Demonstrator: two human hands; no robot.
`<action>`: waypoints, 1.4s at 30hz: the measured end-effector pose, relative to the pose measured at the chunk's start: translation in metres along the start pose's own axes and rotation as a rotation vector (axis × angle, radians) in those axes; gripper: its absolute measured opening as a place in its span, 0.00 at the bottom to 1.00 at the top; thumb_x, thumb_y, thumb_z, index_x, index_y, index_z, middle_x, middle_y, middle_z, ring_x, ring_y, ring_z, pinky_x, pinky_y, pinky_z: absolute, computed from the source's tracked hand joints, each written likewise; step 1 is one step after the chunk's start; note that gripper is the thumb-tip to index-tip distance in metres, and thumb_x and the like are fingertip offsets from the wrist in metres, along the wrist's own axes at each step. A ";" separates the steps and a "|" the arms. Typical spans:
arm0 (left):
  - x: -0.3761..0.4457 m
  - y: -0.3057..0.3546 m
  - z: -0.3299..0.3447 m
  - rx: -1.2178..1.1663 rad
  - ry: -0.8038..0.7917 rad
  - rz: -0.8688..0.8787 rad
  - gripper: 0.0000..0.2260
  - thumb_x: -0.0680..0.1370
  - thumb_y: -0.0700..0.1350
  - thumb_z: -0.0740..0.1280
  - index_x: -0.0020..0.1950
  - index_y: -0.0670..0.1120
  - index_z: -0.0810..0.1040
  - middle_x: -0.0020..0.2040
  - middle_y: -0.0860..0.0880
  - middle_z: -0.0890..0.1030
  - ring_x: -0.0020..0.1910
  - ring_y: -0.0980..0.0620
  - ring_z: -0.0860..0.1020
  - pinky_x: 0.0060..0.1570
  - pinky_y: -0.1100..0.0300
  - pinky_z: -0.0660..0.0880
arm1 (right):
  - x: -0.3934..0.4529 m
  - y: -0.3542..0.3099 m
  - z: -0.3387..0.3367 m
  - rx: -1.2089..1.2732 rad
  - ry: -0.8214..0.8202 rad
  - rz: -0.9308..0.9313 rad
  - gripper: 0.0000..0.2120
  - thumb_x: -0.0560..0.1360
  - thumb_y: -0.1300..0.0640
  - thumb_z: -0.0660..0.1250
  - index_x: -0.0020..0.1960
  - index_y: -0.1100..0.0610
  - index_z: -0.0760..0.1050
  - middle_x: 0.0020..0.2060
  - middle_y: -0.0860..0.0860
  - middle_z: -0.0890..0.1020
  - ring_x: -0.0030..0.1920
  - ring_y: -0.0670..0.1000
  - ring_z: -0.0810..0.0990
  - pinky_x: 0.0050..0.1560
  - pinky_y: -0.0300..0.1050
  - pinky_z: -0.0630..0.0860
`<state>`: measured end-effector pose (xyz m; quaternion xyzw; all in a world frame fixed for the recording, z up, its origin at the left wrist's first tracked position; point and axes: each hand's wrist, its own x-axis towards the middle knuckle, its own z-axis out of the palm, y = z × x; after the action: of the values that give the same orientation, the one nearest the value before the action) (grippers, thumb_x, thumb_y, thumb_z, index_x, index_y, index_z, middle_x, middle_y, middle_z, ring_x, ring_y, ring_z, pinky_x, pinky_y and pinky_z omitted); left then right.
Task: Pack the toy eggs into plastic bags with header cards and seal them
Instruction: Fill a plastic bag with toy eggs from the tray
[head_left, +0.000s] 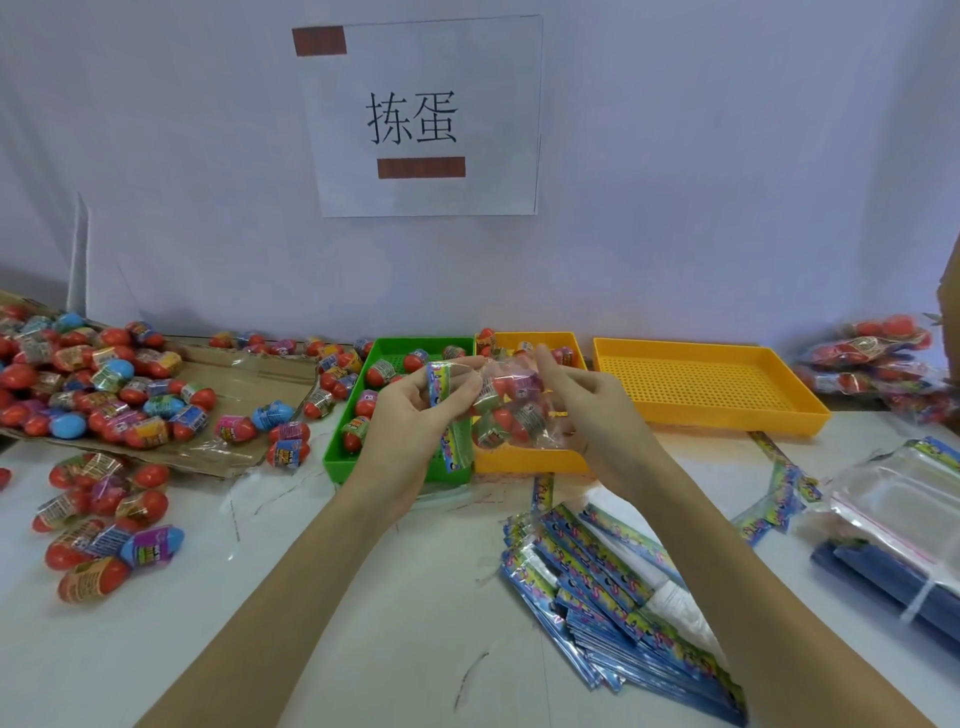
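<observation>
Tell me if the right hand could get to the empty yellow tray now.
Probably not yet: the right hand grips the bag of eggs with the left hand. Otherwise the path to the empty yellow tray looks free.

The left hand (415, 415) hides part of the green tray (337, 457); egg labels are too blurred to read

Both hands (415, 410) on an egg-filled plastic bag (511, 410) above green tray (343, 441).
</observation>
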<state>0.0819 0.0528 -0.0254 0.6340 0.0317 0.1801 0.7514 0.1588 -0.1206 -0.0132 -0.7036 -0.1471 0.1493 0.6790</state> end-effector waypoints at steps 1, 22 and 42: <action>0.000 0.001 0.000 -0.001 -0.005 -0.009 0.13 0.78 0.46 0.71 0.61 0.45 0.84 0.58 0.46 0.87 0.60 0.46 0.84 0.55 0.53 0.83 | 0.000 0.001 0.000 0.002 0.027 -0.023 0.17 0.79 0.38 0.67 0.55 0.49 0.85 0.48 0.51 0.88 0.41 0.48 0.85 0.38 0.41 0.79; 0.004 -0.007 0.001 0.135 0.028 0.074 0.12 0.82 0.49 0.69 0.64 0.49 0.80 0.53 0.49 0.87 0.53 0.49 0.86 0.60 0.49 0.81 | 0.002 -0.001 -0.013 0.358 -0.216 -0.053 0.20 0.79 0.55 0.73 0.66 0.63 0.75 0.55 0.58 0.87 0.57 0.60 0.86 0.52 0.43 0.84; 0.005 0.010 -0.020 0.332 -0.079 0.078 0.15 0.77 0.58 0.71 0.49 0.47 0.88 0.41 0.45 0.85 0.30 0.56 0.73 0.32 0.65 0.71 | -0.004 -0.012 -0.027 -0.350 -0.380 -0.264 0.07 0.81 0.51 0.70 0.55 0.47 0.87 0.39 0.51 0.88 0.35 0.45 0.82 0.30 0.34 0.73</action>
<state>0.0783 0.0744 -0.0192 0.7567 0.0068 0.1763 0.6296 0.1655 -0.1462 0.0001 -0.7442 -0.3853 0.1612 0.5212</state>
